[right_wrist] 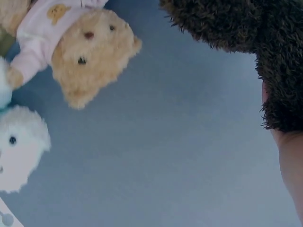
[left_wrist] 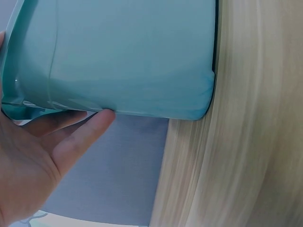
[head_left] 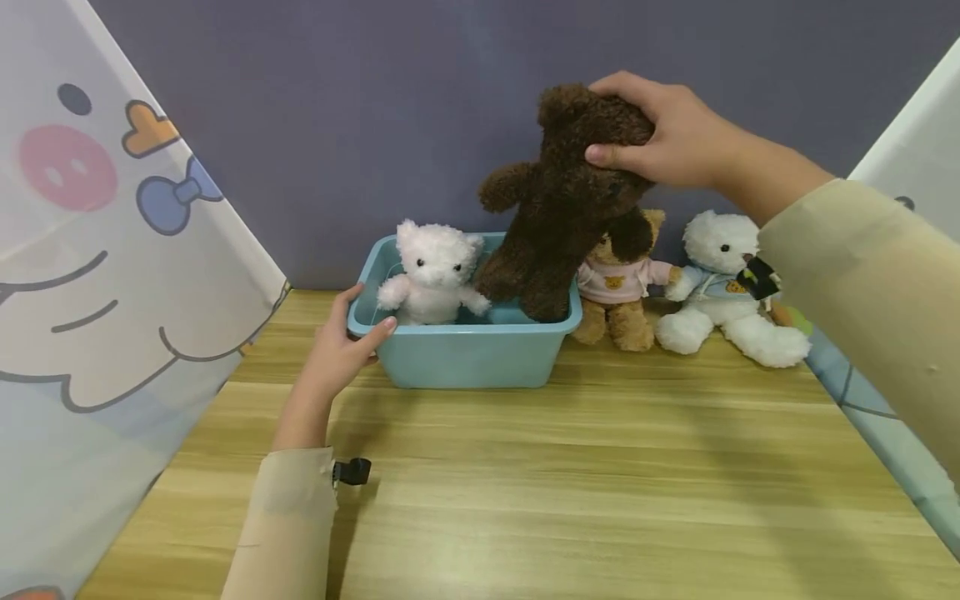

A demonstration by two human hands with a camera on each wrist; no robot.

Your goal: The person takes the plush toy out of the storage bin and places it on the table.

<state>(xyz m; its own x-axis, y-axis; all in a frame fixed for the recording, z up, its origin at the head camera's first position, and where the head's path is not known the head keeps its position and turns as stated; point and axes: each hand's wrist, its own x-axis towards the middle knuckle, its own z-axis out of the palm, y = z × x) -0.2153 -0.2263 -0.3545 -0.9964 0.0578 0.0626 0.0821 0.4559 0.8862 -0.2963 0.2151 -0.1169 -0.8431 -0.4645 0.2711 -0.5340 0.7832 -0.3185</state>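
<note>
My right hand [head_left: 667, 133] grips a dark brown teddy bear [head_left: 562, 200] by its head. The bear tilts, its feet within the right part of a light blue plastic tub [head_left: 472, 358]; whether they touch its bottom I cannot tell. In the tub's left part sits a small white plush toy [head_left: 437, 271], facing me. My left hand [head_left: 341, 346] holds the tub's left rim, thumb over the edge and fingers on the outer side. The left wrist view shows the fingers [left_wrist: 87, 137] against the tub wall [left_wrist: 128, 56].
Right of the tub sits a tan bear in a pink top [head_left: 618, 287], partly hidden by the brown bear. Beside it sits a white bear in a blue top [head_left: 723, 283]. All stand on a wood-grain table [head_left: 600, 483] before a grey back panel [head_left: 337, 125]. Printed cloth [head_left: 112, 250] hangs left.
</note>
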